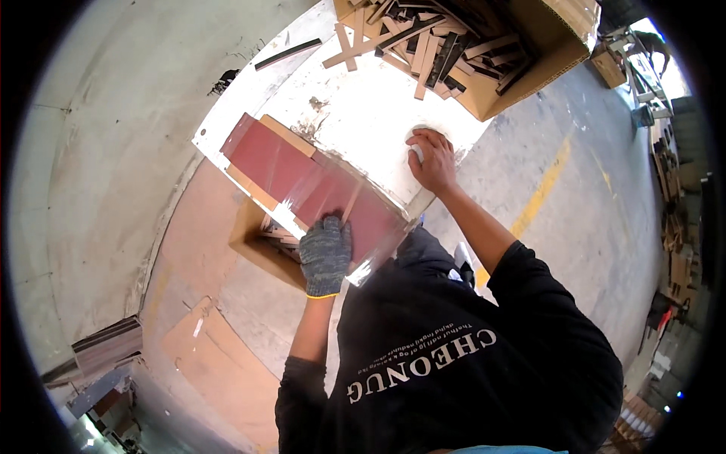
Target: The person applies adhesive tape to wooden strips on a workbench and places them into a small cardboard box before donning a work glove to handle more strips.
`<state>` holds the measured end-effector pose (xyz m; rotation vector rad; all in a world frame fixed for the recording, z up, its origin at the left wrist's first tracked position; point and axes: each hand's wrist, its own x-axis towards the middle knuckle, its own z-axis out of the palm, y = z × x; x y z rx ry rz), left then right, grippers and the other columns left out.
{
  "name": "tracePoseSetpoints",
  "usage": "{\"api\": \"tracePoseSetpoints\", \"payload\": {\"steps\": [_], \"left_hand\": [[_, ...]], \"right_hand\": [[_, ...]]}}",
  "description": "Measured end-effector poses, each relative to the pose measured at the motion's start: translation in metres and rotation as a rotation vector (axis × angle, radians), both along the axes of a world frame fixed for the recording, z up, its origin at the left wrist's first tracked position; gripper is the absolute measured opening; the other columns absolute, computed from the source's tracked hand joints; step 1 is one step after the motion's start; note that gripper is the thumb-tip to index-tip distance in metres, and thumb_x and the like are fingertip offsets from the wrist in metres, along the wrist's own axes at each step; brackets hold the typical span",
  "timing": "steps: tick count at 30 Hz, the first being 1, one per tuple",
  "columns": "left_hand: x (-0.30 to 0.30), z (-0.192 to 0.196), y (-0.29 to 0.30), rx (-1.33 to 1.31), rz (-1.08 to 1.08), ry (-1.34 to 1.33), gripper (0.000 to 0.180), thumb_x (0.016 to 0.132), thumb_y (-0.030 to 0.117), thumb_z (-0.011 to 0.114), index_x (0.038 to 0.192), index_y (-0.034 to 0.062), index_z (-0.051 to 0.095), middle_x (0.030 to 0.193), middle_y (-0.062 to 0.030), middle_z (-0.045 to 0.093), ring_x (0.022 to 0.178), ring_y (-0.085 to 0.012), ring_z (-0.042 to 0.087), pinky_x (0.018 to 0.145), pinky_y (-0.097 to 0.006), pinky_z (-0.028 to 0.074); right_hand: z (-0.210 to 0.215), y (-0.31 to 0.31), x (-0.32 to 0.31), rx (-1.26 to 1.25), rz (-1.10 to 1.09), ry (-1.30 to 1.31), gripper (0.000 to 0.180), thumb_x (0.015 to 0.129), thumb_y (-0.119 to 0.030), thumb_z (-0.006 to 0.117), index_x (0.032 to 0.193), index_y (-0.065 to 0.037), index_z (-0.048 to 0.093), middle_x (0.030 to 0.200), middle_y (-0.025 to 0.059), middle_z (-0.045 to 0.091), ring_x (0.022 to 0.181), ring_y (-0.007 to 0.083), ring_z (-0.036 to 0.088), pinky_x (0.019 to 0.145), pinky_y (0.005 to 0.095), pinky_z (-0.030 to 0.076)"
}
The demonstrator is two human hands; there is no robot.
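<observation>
My left hand (326,256), in a grey knitted glove with a yellow cuff edge, is over the near part of a dark red flat sheet (302,181). Its fingers are bent, and a thin pale strip (352,201) sticks out from between the fingertips and thumb. Bare, my right hand (433,160) is at the right side of the white worktop (363,136), fingers curled round something small and whitish that is mostly hidden. Light wood-coloured strips (287,136) border the red sheet, and clear tape crosses it.
A cardboard box (541,76) full of black and tan strips lies at the worktop's far end. One dark strip (287,54) lies apart. Below the left edge stands another box (257,246) with strips. Flat cardboard (219,371) covers the floor at left; stacked boards (110,344) lie beyond it.
</observation>
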<state>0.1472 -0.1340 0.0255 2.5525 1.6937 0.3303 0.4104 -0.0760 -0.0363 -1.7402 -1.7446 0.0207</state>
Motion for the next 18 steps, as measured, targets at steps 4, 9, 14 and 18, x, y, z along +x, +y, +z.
{"api": "tracePoseSetpoints", "payload": {"steps": [4,9,14,18], "left_hand": [[-0.009,0.003,-0.006,-0.061,-0.052,0.197,0.043,0.083,0.026,0.056,0.119,0.0038,0.049,0.055,-0.0126,0.055,0.047,-0.0291,0.056,0.047,-0.042,0.045],[-0.033,0.011,-0.028,-0.232,-0.198,0.422,0.062,0.083,0.019,0.053,0.137,-0.0004,0.029,0.052,-0.0134,0.053,0.041,-0.0269,0.054,0.042,-0.039,0.042],[0.005,-0.001,0.017,0.132,-0.265,0.377,0.055,0.082,0.017,0.052,0.131,-0.0041,0.038,0.053,-0.0113,0.052,0.042,-0.0239,0.052,0.042,-0.038,0.041],[0.004,0.001,0.016,0.034,-0.2,0.316,0.052,0.081,0.017,0.052,0.128,-0.003,0.043,0.055,-0.0105,0.053,0.044,-0.0239,0.052,0.043,-0.038,0.041]], "right_hand": [[0.0,-0.001,-0.003,-0.029,0.003,0.048,0.019,0.076,-0.013,0.061,0.095,-0.014,0.06,0.114,0.0033,0.055,0.111,0.0253,0.048,0.095,0.0408,0.034],[0.002,-0.003,0.001,-0.038,-0.022,0.066,0.019,0.076,-0.013,0.061,0.095,-0.015,0.06,0.113,0.003,0.055,0.111,0.0251,0.048,0.095,0.0405,0.035],[0.003,0.002,-0.008,0.027,-0.019,0.051,0.017,0.073,-0.012,0.06,0.09,-0.013,0.06,0.106,0.0059,0.059,0.106,0.0262,0.052,0.092,0.0382,0.038],[0.0,0.0,0.001,-0.003,0.003,0.044,0.019,0.076,-0.011,0.061,0.095,-0.014,0.06,0.112,0.0037,0.055,0.109,0.0256,0.049,0.094,0.0399,0.036]]}}
